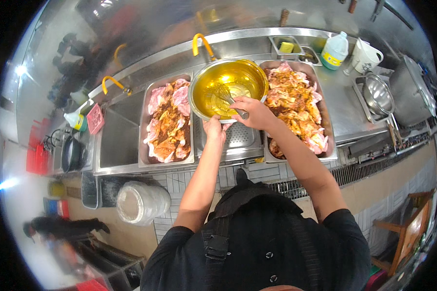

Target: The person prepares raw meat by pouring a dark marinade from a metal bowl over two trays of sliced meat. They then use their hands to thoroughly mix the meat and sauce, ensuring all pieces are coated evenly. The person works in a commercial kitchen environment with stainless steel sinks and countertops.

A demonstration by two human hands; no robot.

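My left hand (216, 128) grips the near rim of a large metal mixing bowl (247, 72), which looks golden inside and holds some yellow liquid. In my right hand (253, 112) is the handle of a wire whisk (223, 92); its wires reach down into the bowl. The bowl stands over a perforated metal tray (240, 137) in the sink counter. To its left a steel pan (142, 145) holds raw meat pieces (169, 120) with brown marinade. A second steel pan (323, 105), on the right, is full of similar marinated meat (295, 105).
Yellow faucets (203, 43) (113, 83) rise behind the sink. At the back right stand a plastic jug of liquid (335, 51), a white pitcher (366, 56) and a steel bowl (378, 95). A wrapped round tub (142, 203) is on the floor; a person (65, 226) is at the lower left.
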